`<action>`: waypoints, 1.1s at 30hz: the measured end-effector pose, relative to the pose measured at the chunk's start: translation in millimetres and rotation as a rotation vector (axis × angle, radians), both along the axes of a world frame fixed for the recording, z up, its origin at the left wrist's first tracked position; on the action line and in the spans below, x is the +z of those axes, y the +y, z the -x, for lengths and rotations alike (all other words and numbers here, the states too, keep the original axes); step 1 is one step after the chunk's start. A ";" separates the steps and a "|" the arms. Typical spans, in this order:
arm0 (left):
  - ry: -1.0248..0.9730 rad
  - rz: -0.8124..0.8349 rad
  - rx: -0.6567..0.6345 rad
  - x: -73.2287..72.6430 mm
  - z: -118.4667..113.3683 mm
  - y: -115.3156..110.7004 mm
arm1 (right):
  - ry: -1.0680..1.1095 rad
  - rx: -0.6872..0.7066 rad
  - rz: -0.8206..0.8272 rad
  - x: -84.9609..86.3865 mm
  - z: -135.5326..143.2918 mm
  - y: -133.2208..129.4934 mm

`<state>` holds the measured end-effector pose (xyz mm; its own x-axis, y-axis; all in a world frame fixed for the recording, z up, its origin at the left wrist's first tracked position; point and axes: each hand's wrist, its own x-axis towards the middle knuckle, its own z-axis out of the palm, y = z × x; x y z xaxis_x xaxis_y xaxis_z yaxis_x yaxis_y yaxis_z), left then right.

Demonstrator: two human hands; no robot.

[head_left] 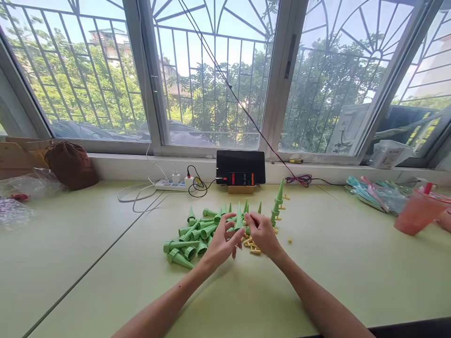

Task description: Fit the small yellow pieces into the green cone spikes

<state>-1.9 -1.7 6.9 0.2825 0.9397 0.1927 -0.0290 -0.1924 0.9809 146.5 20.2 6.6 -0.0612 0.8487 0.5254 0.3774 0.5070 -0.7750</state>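
Well beyond left hand (221,239), power strip (179,186)

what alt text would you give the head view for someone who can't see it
A person's left hand holds a green cone upright above a pale table, the right hand curled close beside it. Around them are a heap of green cones, small yellow pieces and a stack of cones, with a dark screen and windows behind.
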 end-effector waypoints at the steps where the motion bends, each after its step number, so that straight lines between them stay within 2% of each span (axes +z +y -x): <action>1: -0.014 0.019 0.000 1.5 -0.3 -0.4 | -0.016 -0.002 -0.022 0.5 0.1 -1.3; 6: -0.021 -0.053 -0.045 -1.3 -1.5 0.1 | -0.077 0.050 -0.074 1.5 -0.3 -4.8; 11: 0.063 -0.130 0.020 -9.7 0.6 1.4 | -0.046 0.051 -0.036 -1.2 0.7 -3.3; 14: 0.126 -0.192 0.028 -10.9 2.4 1.0 | 0.037 0.092 0.073 -3.0 1.1 0.4; 18: 0.189 -0.231 0.073 -10.1 3.1 1.2 | 0.187 0.227 0.290 -4.0 0.6 5.2; 20: 0.190 -0.233 0.103 -9.5 2.8 1.1 | 0.220 0.234 0.318 -4.3 0.7 6.2; 25: 0.157 -0.188 0.094 -9.4 0.1 0.1 | 0.188 0.135 0.220 -4.5 2.2 5.2; 28: 0.065 -0.137 0.107 -10.2 -2.3 1.4 | 0.217 0.090 0.158 -3.8 1.2 4.7; 33: -0.087 0.040 0.035 -4.9 -4.4 2.5 | 0.160 0.003 0.034 -2.0 -1.7 1.9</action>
<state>2.5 0.9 2.0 0.2330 0.9562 0.1774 -0.1087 -0.1556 0.9818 148.2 22.2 4.6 0.0179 0.8662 0.4994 0.2463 0.4803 -0.8418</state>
